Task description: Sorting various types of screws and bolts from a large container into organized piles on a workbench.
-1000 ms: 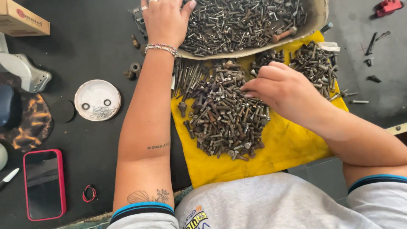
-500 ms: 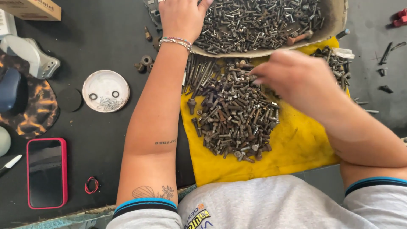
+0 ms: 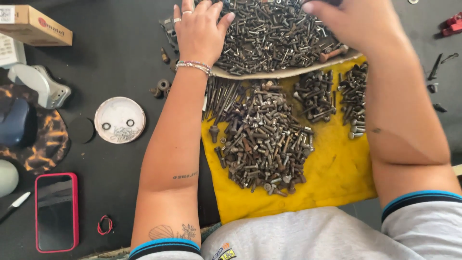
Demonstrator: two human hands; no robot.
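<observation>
L hand (image 3: 199, 31) lies palm-down, fingers spread, flat on the left edge of the tray (image 3: 288, 73), touching the heap of mixed bolts (image 3: 274, 33) in it; rings on 2 fingers, beaded bracelet (image 3: 194, 66) at wrist. Not gripping anything visible. R hand (image 3: 353, 21) over the tray's right part, on top of the bolts, blurred & partly cut by frame top, so can't tell if open or closed or holding a bolt. Tray sits at top centre, its near edge overlapping a yellow cloth (image 3: 337, 168). On cloth: big sorted pile of short bolts (image 3: 264, 139) in the middle, row of long thin bolts (image 3: 221, 98) just left of it near L forearm, 2 smaller piles (image 3: 332, 96) to the right under R forearm. Left of L arm on dark table (image 3: 110, 58): few loose nuts (image 3: 161, 86), round white lid (image 3: 120, 120) w/ 2 washers & small bits, red-cased phone (image 3: 56, 212) face-up, red rubber band (image 3: 105, 224), cardboard box (image 3: 33, 26) at top-left corner. Far right: red tool (image 3: 452, 25), few dark loose parts (image 3: 435, 72). Person's grey shirt w/ blue-edged sleeves at frame bottom.
</observation>
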